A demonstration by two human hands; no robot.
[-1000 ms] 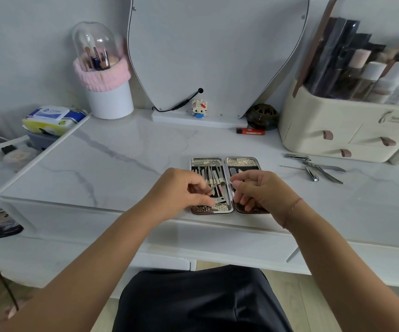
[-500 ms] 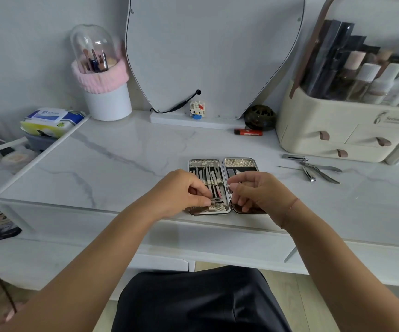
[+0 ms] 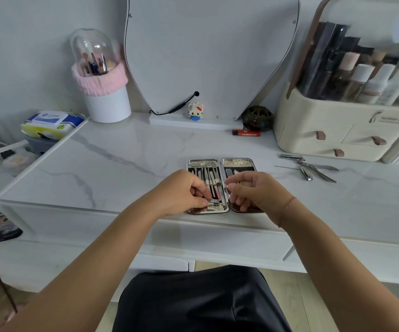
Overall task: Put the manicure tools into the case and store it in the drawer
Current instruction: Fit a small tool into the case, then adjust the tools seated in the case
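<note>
Fingertips of the left hand are pinched together on something small and metallic at the near end of the case's left half; whether it is a tool's end or the strap over it I cannot tell. The right hand hovers over the right half with its fingers loosely curled, thumb and forefinger close together, and I cannot make out anything between them.

That case lies open flat on the marble desk, close to its front edge, directly before the person. Its left half already carries a row of slim steel tools tucked under a band. Well apart to the right, near the cream organiser, several loose tools lie on the bare top: clippers, a thin probe, what look like scissors or nippers.

These pieces look light, stiff and smooth, so I would expect them to slide on the polished stone and slip from a loose pinch. Taking each by its handle, away from the cutting tips, seems the safer hold. Hinged as it is, the case probably wants lifting by both long edges once shut.
</note>
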